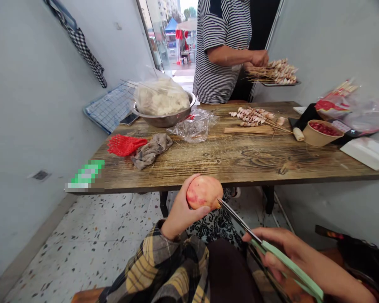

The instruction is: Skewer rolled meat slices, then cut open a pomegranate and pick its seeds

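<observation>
A pinkish-yellow pomegranate (204,191) rests in my left hand (182,212), whose fingers and thumb wrap round it in front of the table edge. My right hand (281,248) grips a pair of scissors (290,267) by their light green handles. The narrow metal blades point up and left, and their tips touch the pomegranate at its right end, by the crown. Whether the tips have gone into the skin I cannot tell. Some fingers of the right hand are hidden behind the handles.
Across the wooden table (189,164) stand a metal basin (164,120) with a plastic-covered white mass, a red net (125,145), a grey cloth (152,150), meat skewers (252,115) and a paper bowl (322,132) of red seeds. A person in stripes (224,50) holds a skewer tray (281,83).
</observation>
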{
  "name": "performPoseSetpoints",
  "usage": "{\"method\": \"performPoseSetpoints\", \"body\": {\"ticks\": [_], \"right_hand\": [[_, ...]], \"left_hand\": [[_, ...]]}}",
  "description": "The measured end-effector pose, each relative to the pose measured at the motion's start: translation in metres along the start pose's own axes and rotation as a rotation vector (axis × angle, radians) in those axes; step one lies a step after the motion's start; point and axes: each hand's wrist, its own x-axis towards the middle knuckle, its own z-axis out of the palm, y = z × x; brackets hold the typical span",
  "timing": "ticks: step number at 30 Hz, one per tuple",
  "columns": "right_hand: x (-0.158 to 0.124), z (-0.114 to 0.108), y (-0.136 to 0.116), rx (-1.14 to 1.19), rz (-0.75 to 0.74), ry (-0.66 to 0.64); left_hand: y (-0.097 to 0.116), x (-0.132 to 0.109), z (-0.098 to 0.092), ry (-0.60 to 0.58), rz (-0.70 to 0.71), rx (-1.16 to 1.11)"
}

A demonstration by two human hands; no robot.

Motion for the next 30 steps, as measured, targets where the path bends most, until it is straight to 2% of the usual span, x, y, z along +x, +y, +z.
{"method": "performPoseSetpoints", "body": {"ticks": [10, 25, 30], "right_hand": [[-0.004, -0.006, 0.002, -0.007, 0.064, -0.014], [0.005, -0.005, 0.009, 0.055, 0.008, -0.098], [0.000, -0.003, 0.007, 0.106, 0.038, -0.060]], "left_hand": [[-0.001, 0.003, 0.000, -0.019, 0.024, 0.089], [0.000, 0.001, 0.001, -0.012, 0.026, 0.121], [0.002, 0.003, 0.003, -0.035, 0.005, 0.099]]}}
